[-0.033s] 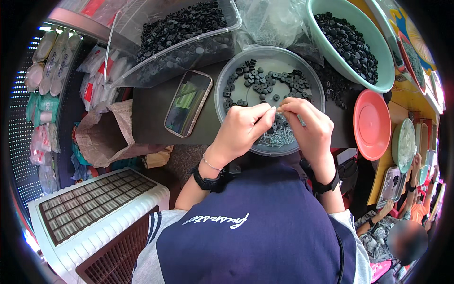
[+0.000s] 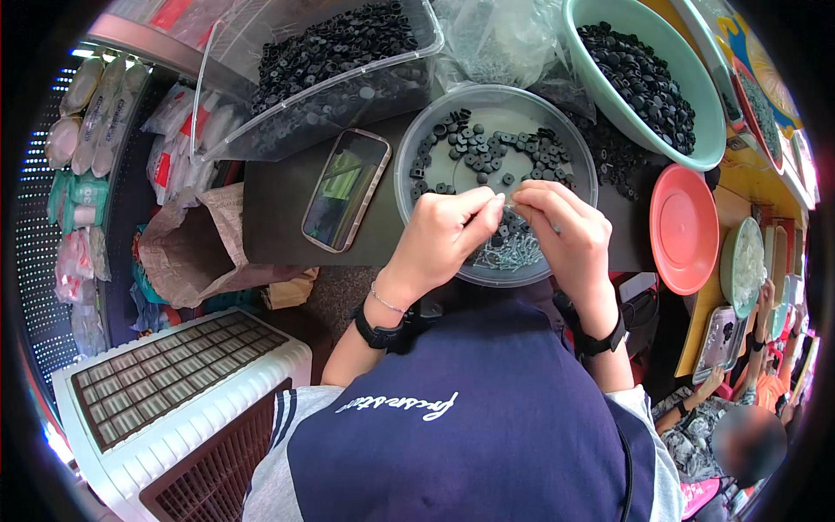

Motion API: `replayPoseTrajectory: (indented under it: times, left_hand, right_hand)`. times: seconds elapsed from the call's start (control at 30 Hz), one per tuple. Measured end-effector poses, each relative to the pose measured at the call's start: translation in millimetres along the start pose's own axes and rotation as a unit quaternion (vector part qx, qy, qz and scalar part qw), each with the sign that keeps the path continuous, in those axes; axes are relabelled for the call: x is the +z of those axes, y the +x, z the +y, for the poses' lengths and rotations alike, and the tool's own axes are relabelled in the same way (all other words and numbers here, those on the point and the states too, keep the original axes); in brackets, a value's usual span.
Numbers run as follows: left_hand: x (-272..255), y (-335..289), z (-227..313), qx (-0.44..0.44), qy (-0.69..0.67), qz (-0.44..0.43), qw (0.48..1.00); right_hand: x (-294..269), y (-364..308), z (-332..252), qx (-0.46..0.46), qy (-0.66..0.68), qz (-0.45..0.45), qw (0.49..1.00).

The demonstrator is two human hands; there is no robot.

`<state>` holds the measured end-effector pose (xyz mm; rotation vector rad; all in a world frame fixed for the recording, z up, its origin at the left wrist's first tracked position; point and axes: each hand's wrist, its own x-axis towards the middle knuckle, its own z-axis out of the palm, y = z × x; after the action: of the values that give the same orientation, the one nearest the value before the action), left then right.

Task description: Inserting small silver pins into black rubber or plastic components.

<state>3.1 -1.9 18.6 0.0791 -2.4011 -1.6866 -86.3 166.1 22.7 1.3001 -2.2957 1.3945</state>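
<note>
Both hands meet over a round clear tub (image 2: 584, 165), their fingertips pinched and almost touching. My left hand (image 2: 445, 228) has thumb and forefinger pressed together at its right. Facing it, my right hand (image 2: 570, 224) pinches in the same way. What either pinch holds is too small to make out. Beyond the fingers, small black round plastic pieces (image 2: 483, 152) with holes lie scattered along the tub's bottom. Silvery screws (image 2: 509, 252) are heaped at its near side, partly behind my hands.
A clear box (image 2: 339, 91) of black caps stands at the far left, a phone (image 2: 348, 191) below it. To the right are a green basin (image 2: 713, 113) of black pieces and a red lid (image 2: 684, 228). A plastic bag (image 2: 500, 43) sits behind. Another person's hand (image 2: 709, 383) is far right.
My left fingertips have shifted very slightly, and the gap between the two pinches looks a little wider. All else looks the same.
</note>
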Motion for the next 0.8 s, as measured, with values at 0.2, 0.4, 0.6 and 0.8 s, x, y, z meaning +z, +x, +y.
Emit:
replayPoseTrajectory:
  times: [0.2, 0.4, 0.6, 0.8]
  left_hand:
    - [-10.0, 3.4, -4.8, 0.062, 0.179, 0.009, 0.982]
    - [-9.7, 4.2, 0.2, 0.105, 0.246, 0.002, 0.964]
    - [-5.9, 0.1, -3.9, 0.045, 0.073, 0.016, 0.996]
    - [-6.0, -0.9, -1.3, -0.122, -0.174, -0.037, 0.977]
  right_hand:
    - [-7.5, 4.7, -0.2, 0.043, 0.043, -0.094, 0.994]
    - [-4.9, 3.9, 2.6, 0.056, 0.031, -0.114, 0.991]
    - [-3.8, 4.2, 2.5, -0.004, -0.007, -0.052, 0.999]
    - [-1.5, 0.0, 7.9, -0.079, -0.061, 0.030, 0.995]
